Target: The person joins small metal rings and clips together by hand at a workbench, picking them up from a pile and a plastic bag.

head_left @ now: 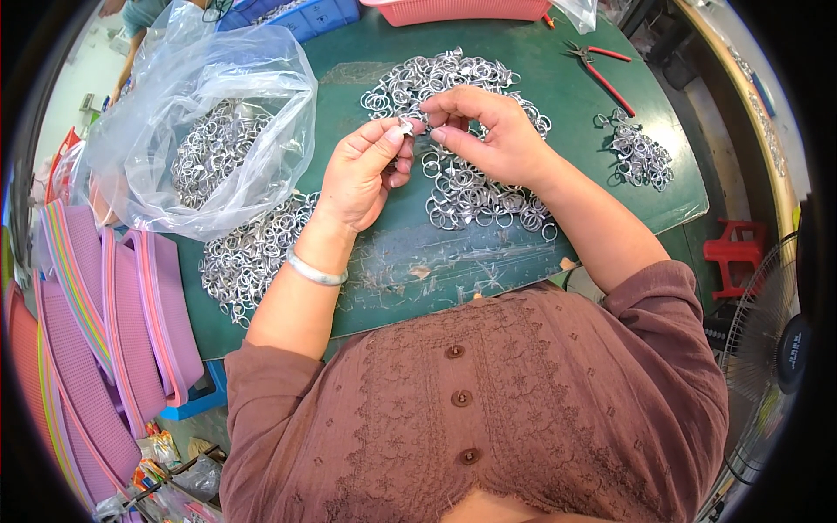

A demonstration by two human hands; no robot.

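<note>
Between the thumb and fingers of my left hand [370, 161] is a small silvery metal ring [406, 128], mostly covered by the fingertips. My right hand [488, 131] is curled beside it, thumb and forefinger bent toward each other close to the ring; whether they grip a part of it is too small to tell. Both hands are over the table, at a heap of loose metal rings [475, 193] that spreads behind and below my right hand. Another pile of rings [253, 261] lies left of my left forearm.
A clear plastic bag [288, 96] holding more rings stands at the left. Red-handled pliers [608, 85] and a small ring pile [641, 157] lie at the right on the green table [392, 279]. Behind are blue [296, 22] and pink [462, 10] bins. Purple baskets [78, 305] flank the table; a fan [754, 314] stands right.
</note>
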